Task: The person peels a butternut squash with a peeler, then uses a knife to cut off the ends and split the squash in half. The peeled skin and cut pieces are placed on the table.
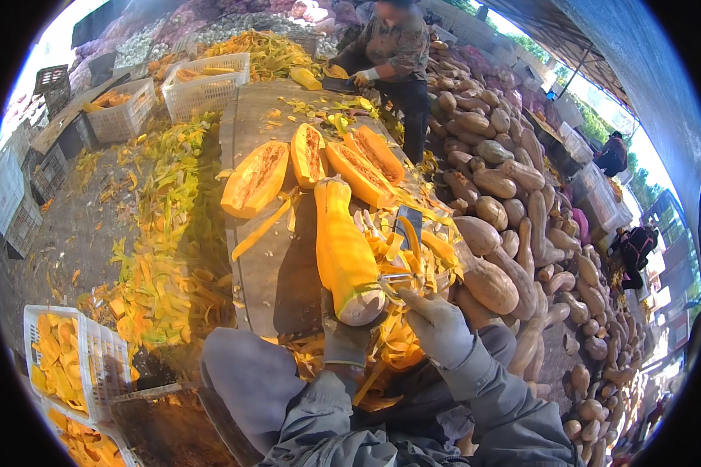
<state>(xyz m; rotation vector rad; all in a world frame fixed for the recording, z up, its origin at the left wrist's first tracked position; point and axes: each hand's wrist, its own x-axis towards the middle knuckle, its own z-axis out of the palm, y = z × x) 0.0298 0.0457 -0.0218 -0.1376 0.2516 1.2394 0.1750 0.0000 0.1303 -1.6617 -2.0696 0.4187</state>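
Observation:
A long squash (344,251), mostly peeled to yellow-orange flesh, lies lengthwise before me. Its near end still carries a pale patch of rind. My left hand (346,340), in a grey work glove, supports that near end from below. In my gloved right hand (441,330) is a peeler (398,279), its head close to the squash's right side. Whether the blade touches the flesh I cannot tell. Curled peelings (400,338) hang and lie between my hands. Beyond the squash rest several halved squashes (257,178), cut faces showing seeds and pulp.
A broad metal blade (409,225) stands among peelings on the wooden board (263,286). Unpeeled squashes (490,280) are heaped at right. A crate of cut pieces (84,373) sits lower left; peelings (169,280) cover the ground. Across the board, a co-worker (394,52) handles squash.

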